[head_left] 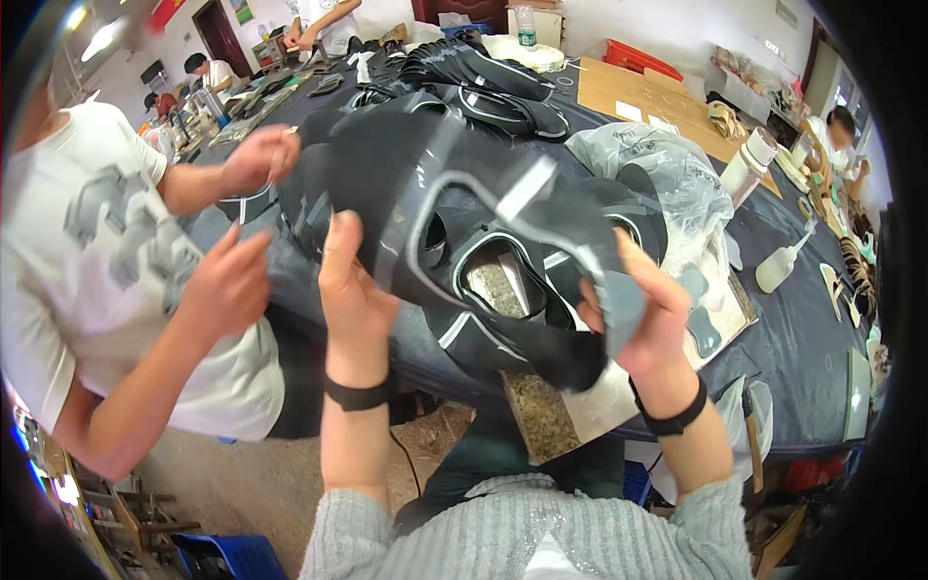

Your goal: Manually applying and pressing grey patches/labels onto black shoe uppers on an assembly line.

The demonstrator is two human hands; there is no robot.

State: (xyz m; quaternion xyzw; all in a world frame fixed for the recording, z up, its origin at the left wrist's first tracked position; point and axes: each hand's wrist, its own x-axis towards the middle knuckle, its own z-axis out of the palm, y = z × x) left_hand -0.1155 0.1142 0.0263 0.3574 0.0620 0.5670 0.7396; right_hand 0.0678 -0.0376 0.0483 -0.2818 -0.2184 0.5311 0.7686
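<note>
A black shoe upper (pixel 387 179) with grey edging and a white strip is stretched between my hands, smeared by motion. My left hand (pixel 356 290) grips its left side, thumb up and fingers hidden behind it. On the other side my right hand (pixel 652 314) pinches its grey end (pixel 623 302) between thumb and fingers. Black bands circle both wrists. Below and beyond the held piece, more black uppers lie on the table, one around an oval opening (pixel 498 275). A speckled stone slab (pixel 546 416) shows at the table's near edge.
A co-worker in a white shirt (pixel 145 222) stands close on the left, both hands near the pile of uppers (pixel 474 72). To the right are a clear plastic bag (pixel 657 164), a white bottle (pixel 749 166) and a squeeze bottle (pixel 776 269). Cardboard (pixel 667 106) lies farther back.
</note>
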